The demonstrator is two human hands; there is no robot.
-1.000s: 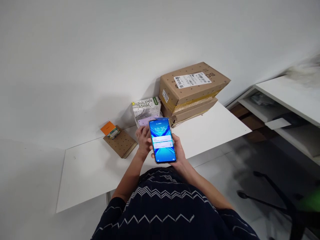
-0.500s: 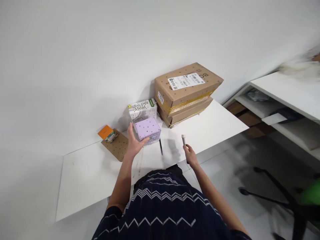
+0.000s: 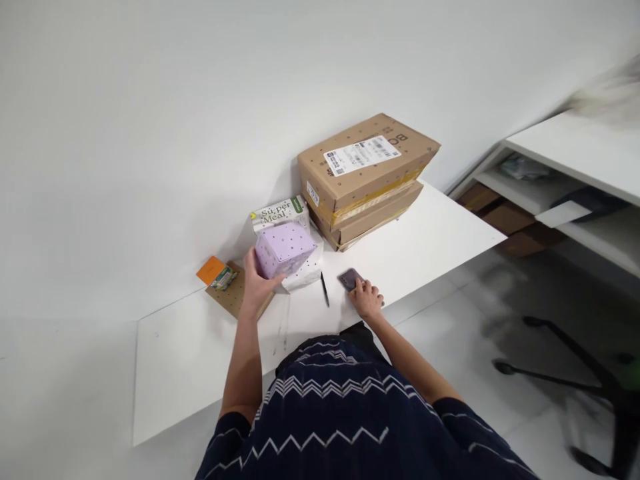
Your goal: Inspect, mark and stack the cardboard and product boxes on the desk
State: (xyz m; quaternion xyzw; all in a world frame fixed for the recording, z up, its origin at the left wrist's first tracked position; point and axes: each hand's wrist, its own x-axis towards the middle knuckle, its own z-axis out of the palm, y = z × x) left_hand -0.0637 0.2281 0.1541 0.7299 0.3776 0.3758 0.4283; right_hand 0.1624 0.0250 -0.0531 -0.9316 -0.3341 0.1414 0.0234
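Observation:
My left hand grips a small lilac box dotted with marks, thumb at its near side and fingers at its left. The box is tilted and raised above a white dotted box. Behind it stands a white and green "Super Meal" carton. My right hand is closed over the near part of a dark smartphone, which lies back up on the white table. A black pen rests between my hands.
Two brown cardboard boxes are stacked by the wall. On the left lies a brown dotted mailer with an orange card on it. A white shelf unit and a black chair base are at the right.
My left hand has taken hold of the lilac box, raising and tilting it off the white box. My right hand has brought the smartphone from upright down flat onto the table.

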